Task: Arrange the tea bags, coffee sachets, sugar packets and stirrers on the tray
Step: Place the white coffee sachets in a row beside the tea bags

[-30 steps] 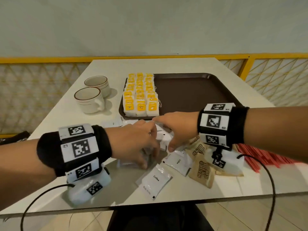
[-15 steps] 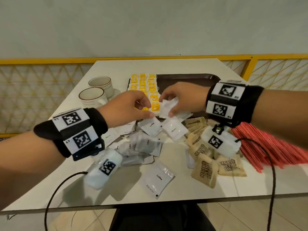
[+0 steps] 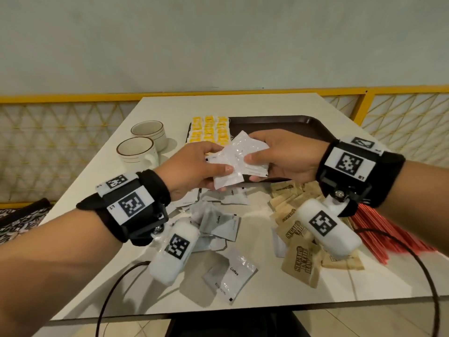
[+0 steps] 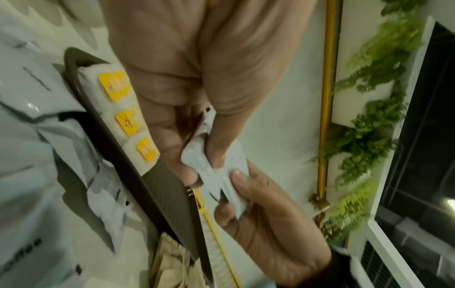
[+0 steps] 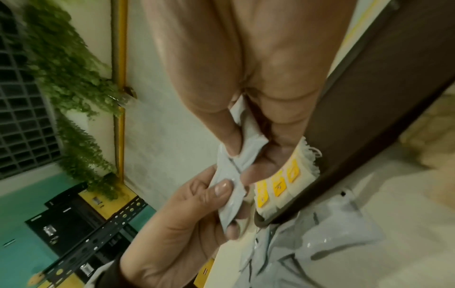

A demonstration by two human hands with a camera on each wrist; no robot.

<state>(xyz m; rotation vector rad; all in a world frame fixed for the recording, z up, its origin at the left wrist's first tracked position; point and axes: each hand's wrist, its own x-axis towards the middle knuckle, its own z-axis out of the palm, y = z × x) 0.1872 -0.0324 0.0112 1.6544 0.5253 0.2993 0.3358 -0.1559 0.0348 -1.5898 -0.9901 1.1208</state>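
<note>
Both hands hold a small stack of white coffee sachets [image 3: 239,159] in the air above the near edge of the brown tray [image 3: 289,125]. My left hand [image 3: 194,166] pinches the stack's left side between thumb and fingers. My right hand [image 3: 279,159] grips its right side, thumb on top. In the left wrist view the sachets [image 4: 216,171] sit between both thumbs; in the right wrist view the sachets [image 5: 234,165] look the same. Yellow-tagged tea bags [image 3: 209,130] lie in rows on the tray's left part. More coffee sachets [image 3: 230,276] lie loose on the table.
Brown sugar packets [image 3: 301,261] are heaped at the right front, red stirrers [image 3: 388,229] beyond them by the table's right edge. Two cups [image 3: 141,149] stand left of the tray. A yellow railing [image 3: 364,91] runs behind the table.
Both hands rose from the loose pile on the table with a few coffee sachets and now hold them together higher, over the tray's near edge.
</note>
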